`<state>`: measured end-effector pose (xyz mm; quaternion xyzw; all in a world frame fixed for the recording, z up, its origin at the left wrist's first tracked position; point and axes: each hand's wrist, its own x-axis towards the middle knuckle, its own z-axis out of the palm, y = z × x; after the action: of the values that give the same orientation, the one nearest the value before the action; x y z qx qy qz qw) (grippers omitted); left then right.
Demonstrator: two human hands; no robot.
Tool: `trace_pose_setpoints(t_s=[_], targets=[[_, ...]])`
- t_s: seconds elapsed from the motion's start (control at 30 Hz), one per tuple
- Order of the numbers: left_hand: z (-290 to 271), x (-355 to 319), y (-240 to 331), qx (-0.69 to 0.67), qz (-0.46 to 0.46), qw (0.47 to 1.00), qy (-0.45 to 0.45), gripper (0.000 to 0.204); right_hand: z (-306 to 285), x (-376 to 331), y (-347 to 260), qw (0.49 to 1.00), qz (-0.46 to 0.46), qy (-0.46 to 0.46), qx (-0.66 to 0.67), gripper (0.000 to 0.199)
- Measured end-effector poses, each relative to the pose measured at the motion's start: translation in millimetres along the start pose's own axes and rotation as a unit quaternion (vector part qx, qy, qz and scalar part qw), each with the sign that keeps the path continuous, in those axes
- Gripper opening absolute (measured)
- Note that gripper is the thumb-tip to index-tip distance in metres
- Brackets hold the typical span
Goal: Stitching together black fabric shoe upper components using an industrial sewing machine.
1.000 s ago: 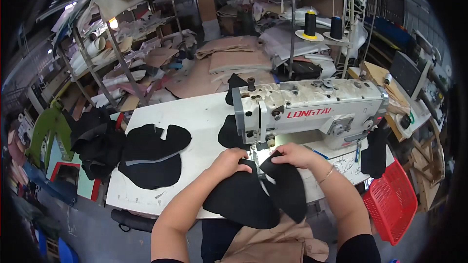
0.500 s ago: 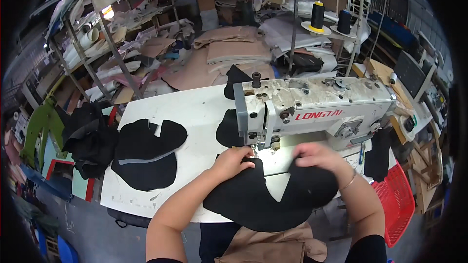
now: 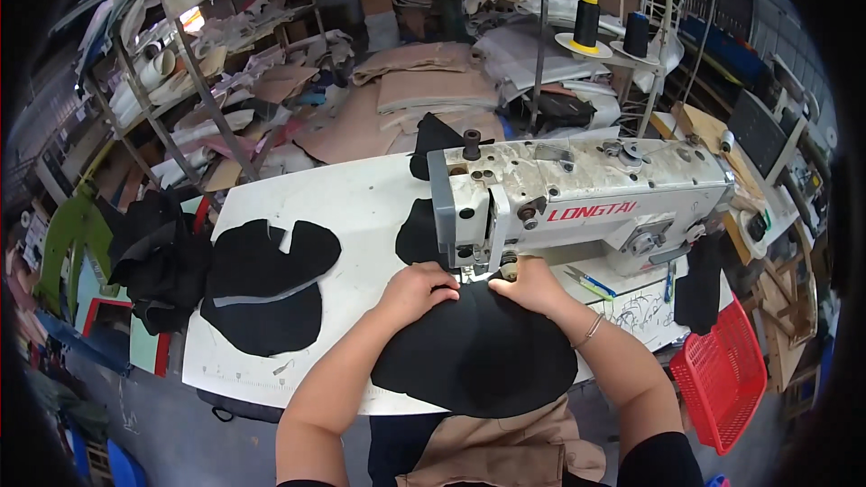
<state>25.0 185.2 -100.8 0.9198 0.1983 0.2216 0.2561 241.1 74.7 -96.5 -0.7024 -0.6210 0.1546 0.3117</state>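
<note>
A rounded black fabric piece (image 3: 474,352) lies at the front of the white sewing table, its upper edge at the presser foot of the sewing machine (image 3: 586,189). My left hand (image 3: 419,292) pinches that edge just left of the foot, with its fingers closed. On the other side of the foot my right hand (image 3: 530,287) grips the same fabric, thumb toward the needle. The machine head hides part of the needle area. More cut black fabric pieces (image 3: 271,261) lie to the left on the table, and another black piece (image 3: 417,233) sits behind my left hand.
A heap of black fabric (image 3: 161,257) rises at the table's left end. Snips (image 3: 591,283) lie right of my right hand. A red plastic basket (image 3: 722,374) stands at the right, below the table edge. Thread cones (image 3: 586,25) stand behind the machine.
My right hand has moved left and down to the presser foot, bringing the fabric's right lobe with it. The V-shaped gap has closed. My left hand stays beside the foot.
</note>
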Motion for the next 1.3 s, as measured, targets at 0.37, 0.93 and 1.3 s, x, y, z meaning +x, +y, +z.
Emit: trace_pose_setpoints(t_s=[0.37, 0.93, 1.3], targets=[[-1, 2, -4, 0.015, 0.003, 1.0, 0.012, 0.017, -1, 4, -4, 0.999, 0.027, 0.023, -0.023, 0.04], [-1, 5, -7, 0.031, -0.001, 1.0, 0.003, 0.017, 1, 3, -8, 0.999, 0.044, 0.027, -0.011, 0.037], [-4, 5, -6, 0.037, 0.002, 0.999, 0.011, 0.018, 10, 3, -1, 0.997, 0.005, 0.073, -0.022, 0.039]])
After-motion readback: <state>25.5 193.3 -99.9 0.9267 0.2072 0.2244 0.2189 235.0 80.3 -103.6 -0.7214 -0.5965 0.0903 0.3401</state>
